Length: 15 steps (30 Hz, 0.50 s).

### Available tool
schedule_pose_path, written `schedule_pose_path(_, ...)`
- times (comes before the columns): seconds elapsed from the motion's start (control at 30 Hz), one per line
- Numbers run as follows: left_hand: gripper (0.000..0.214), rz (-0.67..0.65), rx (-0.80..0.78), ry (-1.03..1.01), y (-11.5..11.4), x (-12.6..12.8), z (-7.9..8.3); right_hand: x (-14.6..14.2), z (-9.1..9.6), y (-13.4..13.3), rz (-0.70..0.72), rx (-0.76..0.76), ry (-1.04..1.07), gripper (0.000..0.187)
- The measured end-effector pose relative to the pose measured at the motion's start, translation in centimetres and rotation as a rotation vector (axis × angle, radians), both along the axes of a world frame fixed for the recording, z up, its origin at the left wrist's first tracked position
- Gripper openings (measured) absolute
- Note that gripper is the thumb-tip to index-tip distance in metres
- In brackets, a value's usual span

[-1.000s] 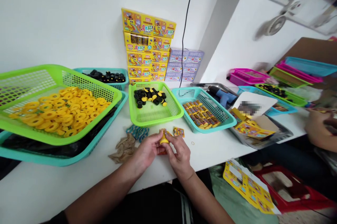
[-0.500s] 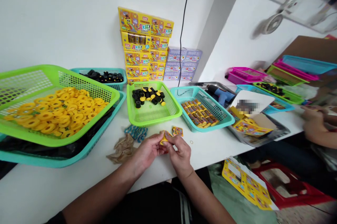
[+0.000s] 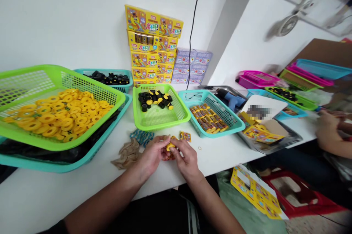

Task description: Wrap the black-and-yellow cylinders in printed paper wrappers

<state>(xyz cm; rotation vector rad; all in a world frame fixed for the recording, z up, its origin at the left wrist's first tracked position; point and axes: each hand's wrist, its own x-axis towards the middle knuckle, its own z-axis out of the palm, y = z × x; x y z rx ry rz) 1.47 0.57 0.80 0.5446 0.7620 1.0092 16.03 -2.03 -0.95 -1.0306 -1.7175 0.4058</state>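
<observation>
Showing the person's left hand [image 3: 152,155] and right hand [image 3: 187,158] meeting at the near edge of the counter [image 3: 220,155], both pinching one small yellow piece [image 3: 170,146] between their fingertips. Each hand is closed narrowly on that piece, which sits just above the counter, in front of the green basket [image 3: 162,127] of black and yellow caps.

Over the last second little changes. The hands stay together and drift slightly toward the person, and the fingers close further round the piece, so less of it shows (the handling reads as under way, not finished). The small packet [image 3: 185,136] stays flat on the counter just beyond the right hand, untouched. At the right edge a co-worker's hand [image 3: 327,131] shifts a little.

Nearby lie brown scraps [image 3: 128,155] beside the left hand, a teal basket [image 3: 222,132] of packets, and a large green basket [image 3: 55,145] of yellow rings.

Hidden or unclear: the lower part of the piece is covered by fingers. Something orange-red shows beneath the hands, and whether it belongs to the piece cannot be told. The co-worker is cut off by the frame.
</observation>
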Motion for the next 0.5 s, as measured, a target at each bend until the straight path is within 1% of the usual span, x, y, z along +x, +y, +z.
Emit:
schedule_pose_path(0.1,0.032,-0.043,-0.055,0.001,-0.1,0.2,0.3,-0.2,-0.5,0.2,-0.076,-0.108,0.158,0.013)
schedule_pose_path(0.2,0.029,-0.068,-0.062,0.004,-0.1,0.2,0.6,-0.4,-1.3,0.5,-0.083,-0.259,0.325,0.016)
schedule_pose_path(0.3,0.027,-0.077,-0.063,0.014,0.0,0.1,0.5,-0.3,-1.5,0.5,-0.075,-0.325,0.390,0.020)
schedule_pose_path(0.37,0.025,-0.041,-0.066,0.027,0.0,0.0,0.4,-0.2,-1.0,0.2,-0.103,-0.300,0.342,0.021)
schedule_pose_path(0.4,0.026,-0.019,-0.065,0.031,-0.1,0.0,0.4,-0.2,-0.6,0.0,-0.106,-0.272,0.284,0.020)
schedule_pose_path(0.47,0.030,0.010,-0.046,0.032,-0.2,0.1,0.2,-0.1,0.2,-0.4,-0.072,-0.195,0.113,0.019)
schedule_pose_path(0.5,0.032,0.007,-0.031,0.030,-0.3,0.2,0.2,-0.2,0.5,-0.6,-0.054,-0.153,0.019,0.023)
